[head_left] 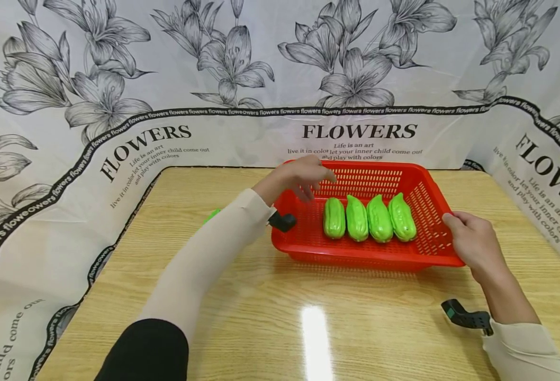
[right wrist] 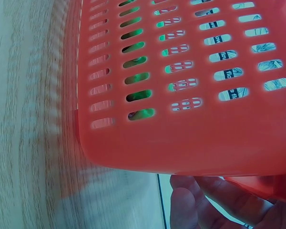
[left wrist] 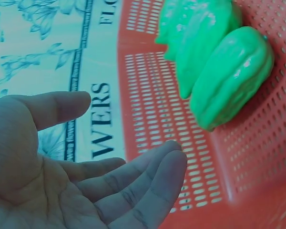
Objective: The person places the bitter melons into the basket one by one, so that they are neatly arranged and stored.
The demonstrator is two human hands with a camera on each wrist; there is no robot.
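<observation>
A red plastic basket (head_left: 356,257) with slotted walls holds several glossy green gourd-like vegetables (head_left: 380,219) in a row, right of its middle. My left hand (head_left: 304,174) hovers over the basket's left part, fingers loosely bent and nothing in them. Its bare palm and the gap between thumb and fingers show in the left wrist view, apart from the nearest green vegetable (left wrist: 233,76). At the right end, my right hand (head_left: 477,241) grips the basket's rim, thumb on top. From the right wrist, its fingers (right wrist: 238,195) appear beneath the red rim.
Behind my left forearm, a bit of another green thing (head_left: 211,216) peeks out on the wooden table (head_left: 356,323); most of it is hidden. A white flower-printed cloth (head_left: 242,137) stands along the table's back and sides.
</observation>
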